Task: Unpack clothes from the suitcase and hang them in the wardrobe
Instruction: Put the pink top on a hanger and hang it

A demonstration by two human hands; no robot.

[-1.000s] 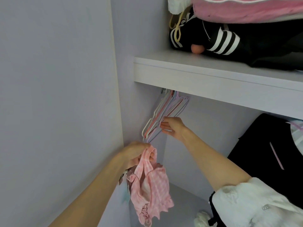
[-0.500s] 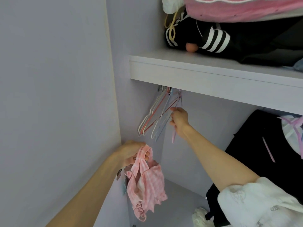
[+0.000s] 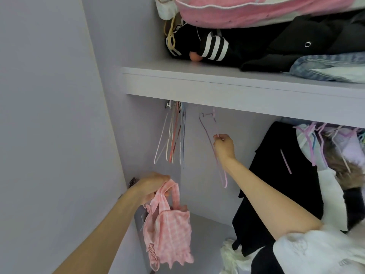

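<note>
Inside the lilac wardrobe (image 3: 197, 155), under its shelf (image 3: 217, 86), the right hand (image 3: 224, 144) pinches a hanger (image 3: 207, 131); the left hand (image 3: 152, 186) grips pink clothing (image 3: 169, 230).

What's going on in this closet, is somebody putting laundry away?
A person is hanging up clothes. The left hand grips a pink checked garment by its straps, low in the wardrobe. The right hand pinches one thin pink hanger, which stands apart from the bunch of empty hangers under the shelf. The garment is not on the hanger yet. Dark clothes hang to the right.
</note>
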